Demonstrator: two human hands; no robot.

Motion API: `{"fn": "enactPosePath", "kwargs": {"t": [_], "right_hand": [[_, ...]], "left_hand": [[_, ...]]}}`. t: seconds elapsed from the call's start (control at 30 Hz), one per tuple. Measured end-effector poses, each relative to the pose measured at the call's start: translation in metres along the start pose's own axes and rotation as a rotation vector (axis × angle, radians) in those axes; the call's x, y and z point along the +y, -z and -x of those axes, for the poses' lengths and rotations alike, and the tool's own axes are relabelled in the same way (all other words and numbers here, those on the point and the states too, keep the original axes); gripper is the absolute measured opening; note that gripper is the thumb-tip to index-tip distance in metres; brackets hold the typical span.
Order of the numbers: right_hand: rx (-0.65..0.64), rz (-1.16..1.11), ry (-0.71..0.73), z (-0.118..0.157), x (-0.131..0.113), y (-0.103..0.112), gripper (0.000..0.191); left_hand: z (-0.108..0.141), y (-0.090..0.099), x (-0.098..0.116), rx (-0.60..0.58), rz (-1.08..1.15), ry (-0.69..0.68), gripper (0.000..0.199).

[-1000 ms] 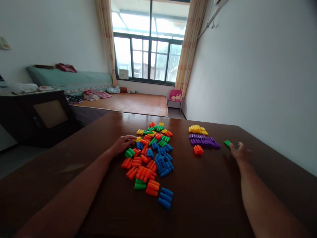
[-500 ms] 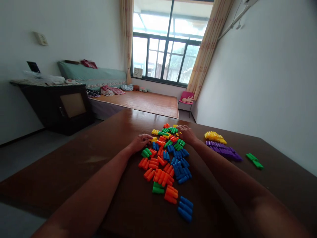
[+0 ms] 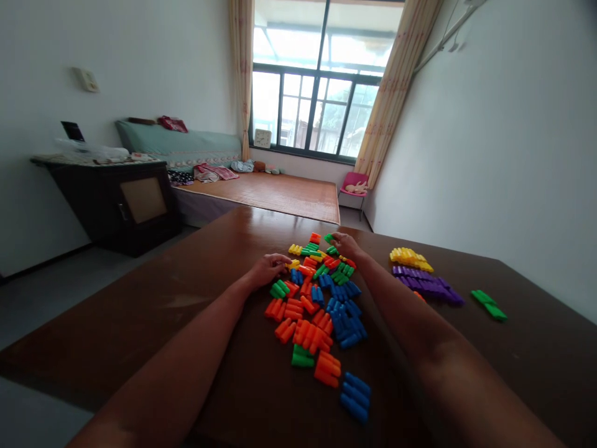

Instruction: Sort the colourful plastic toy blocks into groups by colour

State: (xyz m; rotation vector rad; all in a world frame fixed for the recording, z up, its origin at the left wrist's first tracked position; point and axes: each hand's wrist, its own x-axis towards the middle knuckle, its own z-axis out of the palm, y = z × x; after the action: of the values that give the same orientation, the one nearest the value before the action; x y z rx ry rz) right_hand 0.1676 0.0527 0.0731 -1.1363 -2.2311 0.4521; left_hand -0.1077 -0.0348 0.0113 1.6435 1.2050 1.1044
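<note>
A spread pile of plastic toy blocks, shaped like joined bullets, lies on the brown table (image 3: pixel 209 249). At the pile's left edge my left hand (image 3: pixel 269 269) has its fingers closed around a yellow block (image 3: pixel 293 264). At the far end, my right hand (image 3: pixel 346 243) pinches a green block (image 3: pixel 329 238) at its fingertips. An orange block (image 3: pixel 315 238) lies just left of it. Nearer to me are orange blocks (image 3: pixel 312 336), blue blocks (image 3: pixel 347 326) and another green block (image 3: pixel 303 356).
Right of my right forearm are a row of yellow blocks (image 3: pixel 410 259), rows of purple blocks (image 3: pixel 426 285) and a pair of green blocks (image 3: pixel 488 305). A bed (image 3: pixel 280 193), a pink chair (image 3: pixel 354 183) and a dark cabinet (image 3: pixel 112 205) stand beyond the table.
My right hand has shifted slightly and now has a green block at its fingertips. My left hand stays by the yellow block. An orange block now shows beside the purple rows.
</note>
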Motion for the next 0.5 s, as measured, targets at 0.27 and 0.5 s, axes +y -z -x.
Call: {"fn": "enactPosePath", "kwargs": {"t": [0.27, 0.5], "right_hand": [[0.216, -0.389, -0.23, 0.094, 0.07, 0.086, 0.037], [0.985, -0.438, -0.638, 0.256, 0.192, 0.189, 0.041]], "left_hand": [[-0.004, 0.003, -0.004, -0.001, -0.047, 0.033, 0.049], [-0.002, 0.007, 0.007, -0.006, -0.096, 0.055, 0.058]]}}
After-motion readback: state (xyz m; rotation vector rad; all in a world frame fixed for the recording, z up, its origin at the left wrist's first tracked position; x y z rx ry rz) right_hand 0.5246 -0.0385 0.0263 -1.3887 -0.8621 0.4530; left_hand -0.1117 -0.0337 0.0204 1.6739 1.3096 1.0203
